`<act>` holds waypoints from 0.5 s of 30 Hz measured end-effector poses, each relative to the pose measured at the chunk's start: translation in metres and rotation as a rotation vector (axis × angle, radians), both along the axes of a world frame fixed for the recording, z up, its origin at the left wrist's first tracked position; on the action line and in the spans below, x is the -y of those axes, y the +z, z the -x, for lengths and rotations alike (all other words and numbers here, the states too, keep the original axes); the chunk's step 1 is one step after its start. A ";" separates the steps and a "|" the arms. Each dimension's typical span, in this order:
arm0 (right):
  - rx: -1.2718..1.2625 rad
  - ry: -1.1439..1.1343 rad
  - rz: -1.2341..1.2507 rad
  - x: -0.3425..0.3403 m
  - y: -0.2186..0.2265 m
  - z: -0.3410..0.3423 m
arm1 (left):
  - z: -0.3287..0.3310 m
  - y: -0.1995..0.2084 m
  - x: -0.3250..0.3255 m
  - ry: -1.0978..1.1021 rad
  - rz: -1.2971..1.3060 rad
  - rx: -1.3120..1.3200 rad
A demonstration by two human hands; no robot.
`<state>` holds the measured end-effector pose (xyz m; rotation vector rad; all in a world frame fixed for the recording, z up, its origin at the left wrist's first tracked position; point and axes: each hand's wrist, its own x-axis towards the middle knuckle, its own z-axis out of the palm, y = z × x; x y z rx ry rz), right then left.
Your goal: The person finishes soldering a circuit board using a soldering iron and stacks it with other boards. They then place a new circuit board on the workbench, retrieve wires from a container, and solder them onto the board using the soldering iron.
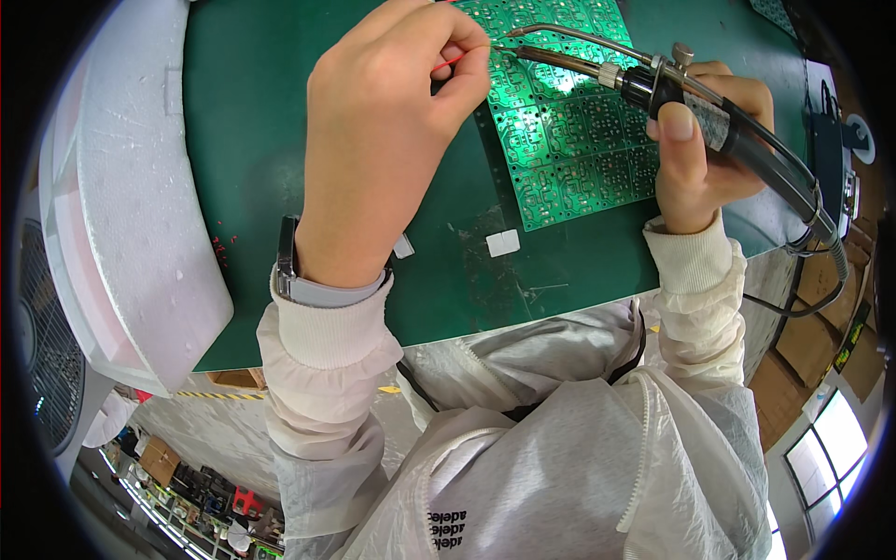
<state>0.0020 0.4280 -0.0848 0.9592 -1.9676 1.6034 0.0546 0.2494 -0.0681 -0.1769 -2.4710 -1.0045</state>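
A panel of green circuit boards (579, 140) lies on the green work mat (252, 140), its solder joints facing up. My left hand (383, 121) is closed in a pinch on a thin red wire (449, 63) at the panel's far left edge. From the right, my right hand (705, 159) grips a soldering iron (644, 87) with a thin solder feed tube (579, 35) clamped above it. The iron's tip points left and meets the wire's end near the board; whether they touch I cannot tell. My left fingers partly hide the wire.
A white foam box (131, 187) stands along the left edge. Small white pieces (502, 243) and scattered red bits (219, 245) lie on the mat. The iron's black cable (845, 266) loops down at the right, near cardboard boxes (793, 392). A fan (47, 327) is at far left.
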 end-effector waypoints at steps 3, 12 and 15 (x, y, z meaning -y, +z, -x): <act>-0.066 0.022 0.008 0.001 0.000 0.001 | 0.000 0.000 0.000 -0.004 -0.008 -0.003; -0.018 0.019 0.038 -0.001 0.000 -0.001 | 0.000 -0.001 0.001 -0.018 -0.006 -0.017; -0.072 -0.030 0.099 0.001 -0.003 0.004 | 0.001 -0.001 0.002 -0.026 -0.015 -0.011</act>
